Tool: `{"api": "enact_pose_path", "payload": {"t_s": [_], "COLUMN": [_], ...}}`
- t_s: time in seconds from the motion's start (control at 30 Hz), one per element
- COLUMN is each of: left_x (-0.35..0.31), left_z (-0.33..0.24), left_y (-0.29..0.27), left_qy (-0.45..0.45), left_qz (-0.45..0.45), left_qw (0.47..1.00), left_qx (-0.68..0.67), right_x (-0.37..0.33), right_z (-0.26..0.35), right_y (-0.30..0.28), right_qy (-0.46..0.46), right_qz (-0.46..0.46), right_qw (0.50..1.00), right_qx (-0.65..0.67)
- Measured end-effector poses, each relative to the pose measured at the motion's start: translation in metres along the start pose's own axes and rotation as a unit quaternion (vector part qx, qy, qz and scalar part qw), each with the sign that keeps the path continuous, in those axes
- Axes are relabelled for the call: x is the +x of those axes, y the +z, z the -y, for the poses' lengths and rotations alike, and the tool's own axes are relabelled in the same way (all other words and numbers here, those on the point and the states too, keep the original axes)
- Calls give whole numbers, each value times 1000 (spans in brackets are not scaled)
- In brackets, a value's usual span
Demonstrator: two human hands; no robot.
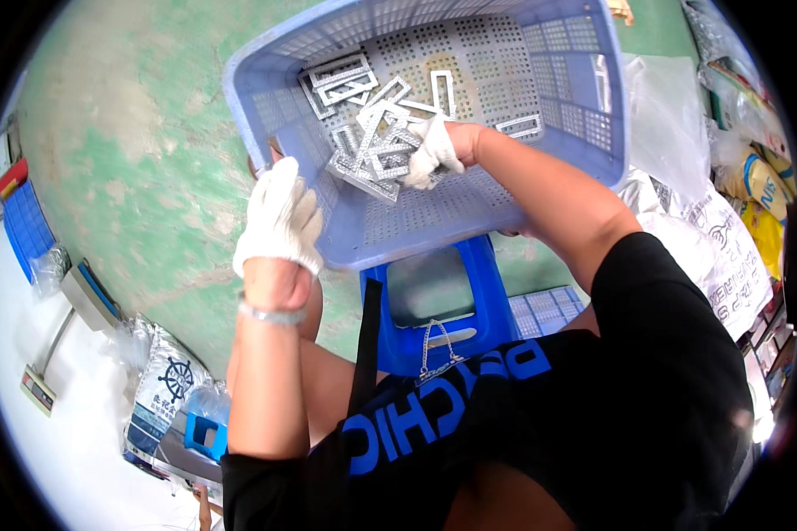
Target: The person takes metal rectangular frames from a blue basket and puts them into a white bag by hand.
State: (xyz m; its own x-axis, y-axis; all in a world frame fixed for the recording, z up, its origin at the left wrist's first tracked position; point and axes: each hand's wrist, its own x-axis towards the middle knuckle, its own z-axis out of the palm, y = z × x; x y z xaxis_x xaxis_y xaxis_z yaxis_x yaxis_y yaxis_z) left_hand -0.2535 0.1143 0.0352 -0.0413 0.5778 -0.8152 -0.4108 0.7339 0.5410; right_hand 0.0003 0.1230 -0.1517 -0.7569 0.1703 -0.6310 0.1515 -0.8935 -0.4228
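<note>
A large blue-purple plastic basket [469, 232] with perforated walls stands tilted before me. Inside lies a loose heap of silvery rectangular frames [376, 146], several of them overlapping toward the left side. My left hand [282, 212], in a white knit glove, is at the basket's left rim with its fingers pressed together over the edge. My right hand [434, 152], also gloved, reaches down into the basket at the right side of the heap. Its fingers curl in against a frame and are partly hidden. One separate frame [519, 126] lies by the right wall, beyond my right forearm.
A blue plastic stool [496, 305] stands between the basket and my body. Clear plastic sheeting [669, 115] and white printed sacks [717, 257] crowd the right side. At the lower left are a printed bag [161, 380] and a small blue stool [205, 435]. The floor [133, 177] is worn green.
</note>
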Motion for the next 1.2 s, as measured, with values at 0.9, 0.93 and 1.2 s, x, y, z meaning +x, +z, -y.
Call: {"api": "enact_pose_path", "payload": {"t_s": [0.9,0.93,1.2], "left_x": [-176,-188,-222], "left_z": [54,56,60], "left_y": [19,20,22], "left_qy": [17,28,-75], "left_qz": [566,555,548], "left_qw": [780,783,757], "left_qx": [-266,-280,-347], "right_x": [-269,-272,-279], "right_z": [6,3,-28], "right_y": [336,339,343], "right_qy": [-302,-314,-433], "right_qz": [-280,-309,-217], "right_qw": [894,871,875], "right_qx": [-178,-217,21]}}
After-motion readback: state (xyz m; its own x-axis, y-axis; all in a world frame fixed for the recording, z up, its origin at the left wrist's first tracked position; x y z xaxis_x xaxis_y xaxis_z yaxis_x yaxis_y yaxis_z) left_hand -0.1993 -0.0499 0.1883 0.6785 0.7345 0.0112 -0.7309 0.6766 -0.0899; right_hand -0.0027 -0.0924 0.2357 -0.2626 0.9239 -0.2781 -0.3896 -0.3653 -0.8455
